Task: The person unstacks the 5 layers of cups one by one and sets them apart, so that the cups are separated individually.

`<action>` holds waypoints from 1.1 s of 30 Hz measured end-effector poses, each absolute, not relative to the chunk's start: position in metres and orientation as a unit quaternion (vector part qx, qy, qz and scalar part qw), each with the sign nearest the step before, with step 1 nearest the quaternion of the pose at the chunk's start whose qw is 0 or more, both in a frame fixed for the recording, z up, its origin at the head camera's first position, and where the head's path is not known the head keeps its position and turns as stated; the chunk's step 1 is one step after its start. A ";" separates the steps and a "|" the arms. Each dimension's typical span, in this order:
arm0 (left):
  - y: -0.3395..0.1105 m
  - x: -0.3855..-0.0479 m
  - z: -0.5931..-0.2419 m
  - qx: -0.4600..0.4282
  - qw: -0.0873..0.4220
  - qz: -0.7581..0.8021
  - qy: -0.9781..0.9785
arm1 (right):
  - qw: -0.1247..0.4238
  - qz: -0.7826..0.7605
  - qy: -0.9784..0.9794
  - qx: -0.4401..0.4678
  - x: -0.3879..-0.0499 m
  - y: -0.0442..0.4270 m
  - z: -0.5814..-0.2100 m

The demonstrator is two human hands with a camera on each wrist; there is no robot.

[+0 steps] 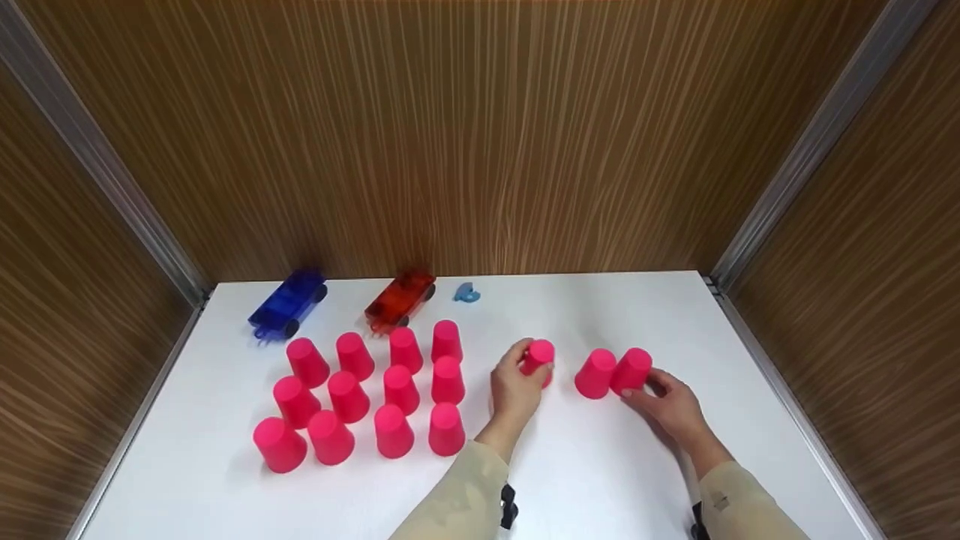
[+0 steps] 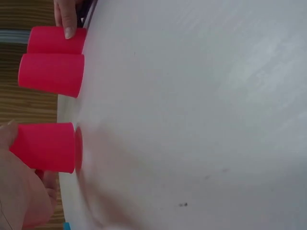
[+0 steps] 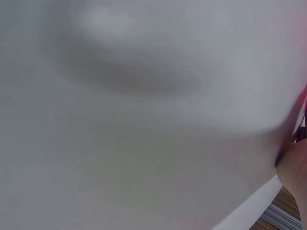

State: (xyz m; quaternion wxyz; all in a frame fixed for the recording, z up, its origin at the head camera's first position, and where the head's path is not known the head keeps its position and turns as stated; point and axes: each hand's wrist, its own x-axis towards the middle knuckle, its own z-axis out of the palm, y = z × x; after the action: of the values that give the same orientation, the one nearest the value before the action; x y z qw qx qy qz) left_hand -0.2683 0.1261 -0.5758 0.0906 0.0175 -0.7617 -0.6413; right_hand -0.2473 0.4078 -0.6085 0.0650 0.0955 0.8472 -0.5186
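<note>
My left hand (image 1: 517, 386) grips an upside-down pink cup (image 1: 540, 352) between thumb and fingers. In the left wrist view that cup (image 2: 45, 146) has its rim just off the white table, a thin gap and its reflection beside it. To the right, my right hand (image 1: 671, 409) holds another upside-down pink cup (image 1: 634, 367), thumb low on its near side. A further pink cup (image 1: 596, 373) stands upside down right beside it, between the two hands. The right wrist view shows mostly table and part of the right hand (image 3: 293, 165).
Several upside-down pink cups (image 1: 349, 396) stand in rows on the left of the white table (image 1: 592, 480). Behind them are a blue toy car (image 1: 289, 304), a red toy car (image 1: 401, 300) and a small blue piece (image 1: 466, 292). Wood-grain walls (image 1: 480, 135) enclose the back and sides.
</note>
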 end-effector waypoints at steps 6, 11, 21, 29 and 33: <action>0.109 -0.275 -0.574 0.110 0.126 -0.650 -0.742 | 0.069 -0.526 0.842 0.101 -0.246 0.410 -0.609; 0.102 -0.278 -0.573 0.166 0.115 -0.646 -0.736 | 0.073 -0.526 0.841 0.104 -0.245 0.409 -0.610; 0.097 -0.285 -0.570 0.181 0.134 -0.632 -0.741 | 0.074 -0.529 0.839 0.104 -0.245 0.408 -0.607; 0.096 -0.288 -0.572 0.192 0.156 -0.618 -0.746 | 0.071 -0.518 0.846 0.100 -0.245 0.406 -0.605; 0.097 -0.288 -0.568 0.184 0.156 -0.611 -0.754 | 0.072 -0.517 0.847 0.104 -0.246 0.406 -0.605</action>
State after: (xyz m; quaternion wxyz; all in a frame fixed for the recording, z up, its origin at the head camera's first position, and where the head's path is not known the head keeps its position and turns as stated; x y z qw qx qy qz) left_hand -0.2882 0.0974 -0.5684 0.1558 0.1837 -0.7541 -0.6110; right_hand -0.2456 0.4062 -0.6054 0.0718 0.1037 0.8468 -0.5168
